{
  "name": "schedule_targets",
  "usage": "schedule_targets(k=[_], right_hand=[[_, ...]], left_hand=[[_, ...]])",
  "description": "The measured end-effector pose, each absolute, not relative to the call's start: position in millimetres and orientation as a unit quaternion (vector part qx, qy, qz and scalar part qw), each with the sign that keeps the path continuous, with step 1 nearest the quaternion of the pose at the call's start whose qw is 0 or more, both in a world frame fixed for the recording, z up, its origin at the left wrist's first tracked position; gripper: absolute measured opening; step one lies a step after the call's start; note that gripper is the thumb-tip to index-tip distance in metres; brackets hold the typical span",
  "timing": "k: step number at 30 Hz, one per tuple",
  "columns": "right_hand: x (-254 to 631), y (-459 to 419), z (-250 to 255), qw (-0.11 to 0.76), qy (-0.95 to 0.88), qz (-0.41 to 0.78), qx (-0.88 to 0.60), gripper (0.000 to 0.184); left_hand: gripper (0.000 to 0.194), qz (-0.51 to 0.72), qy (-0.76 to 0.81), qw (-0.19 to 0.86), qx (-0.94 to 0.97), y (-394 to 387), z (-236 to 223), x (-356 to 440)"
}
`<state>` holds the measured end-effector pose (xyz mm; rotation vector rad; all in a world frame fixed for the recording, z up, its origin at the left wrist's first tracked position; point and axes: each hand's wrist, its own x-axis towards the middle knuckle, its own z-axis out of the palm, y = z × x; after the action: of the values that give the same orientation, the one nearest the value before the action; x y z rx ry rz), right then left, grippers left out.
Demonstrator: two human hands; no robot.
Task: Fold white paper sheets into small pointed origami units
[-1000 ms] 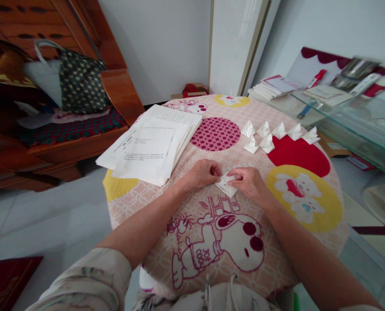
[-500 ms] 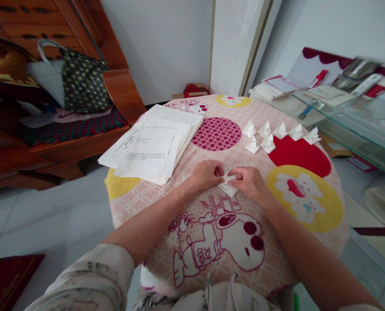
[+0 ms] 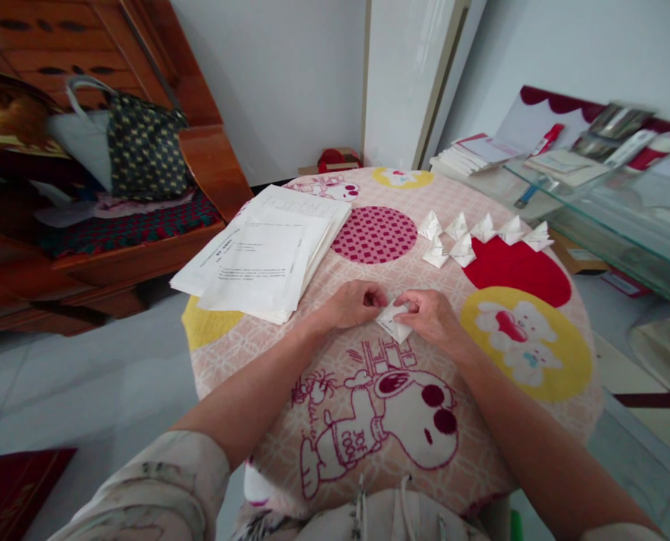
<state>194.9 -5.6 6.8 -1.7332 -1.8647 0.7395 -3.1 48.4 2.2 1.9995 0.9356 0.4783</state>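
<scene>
Between my hands, low over the tablecloth, is a small folded white paper (image 3: 393,323) with faint print on it, one corner pointing toward me. My right hand (image 3: 430,315) pinches its right side between thumb and fingers. My left hand (image 3: 360,303) has its fingers curled together at the paper's upper left edge; what lies between those fingertips is partly hidden. Beyond my right hand stand several folded paper pieces (image 3: 462,249) with pointed tops, in two rows. To the left of my hands lies a stack of printed paper sheets (image 3: 261,255).
A patterned cloth covers the round table (image 3: 340,361). At right is a glass shelf (image 3: 611,203) holding papers, a red tube and metal bowls. On the left, a wooden bench (image 3: 211,161) carries a dark patterned bag (image 3: 146,146). A box sits behind the table.
My left fingers have eased slightly off the folded paper's upper left edge, showing more of it. My right hand keeps its pinch. The whole view has shifted a little.
</scene>
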Motion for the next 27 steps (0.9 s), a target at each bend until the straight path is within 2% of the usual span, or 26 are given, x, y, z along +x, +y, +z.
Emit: schedule_targets(k=[2, 7, 12, 17, 27], right_hand=[[193.2, -5.8, 7.3, 0.239, -0.684, 0.26, -0.638, 0.022], [197.2, -4.9, 4.4, 0.255, -0.682, 0.277, -0.627, 0.025], [207.8, -2.7, -2.2, 0.282, -0.67, 0.32, -0.608, 0.027], [209.1, -3.3, 1.4, 0.269, -0.671, 0.32, -0.612, 0.024], [227.5, -9.4, 10.5, 0.274, -0.604, 0.34, -0.667, 0.018]], left_hand=[[0.009, 0.198, 0.402, 0.384, 0.807, 43.2, 1.4, 3.6], [0.011, 0.155, 0.438, 0.308, 0.83, 39.7, 0.9, 14.2], [0.019, 0.158, 0.431, 0.302, 0.836, 37.1, 2.1, 12.7], [0.027, 0.22, 0.335, 0.284, 0.871, 28.2, -1.0, 12.0], [0.03, 0.215, 0.306, 0.283, 0.883, 30.5, -3.7, 9.4]])
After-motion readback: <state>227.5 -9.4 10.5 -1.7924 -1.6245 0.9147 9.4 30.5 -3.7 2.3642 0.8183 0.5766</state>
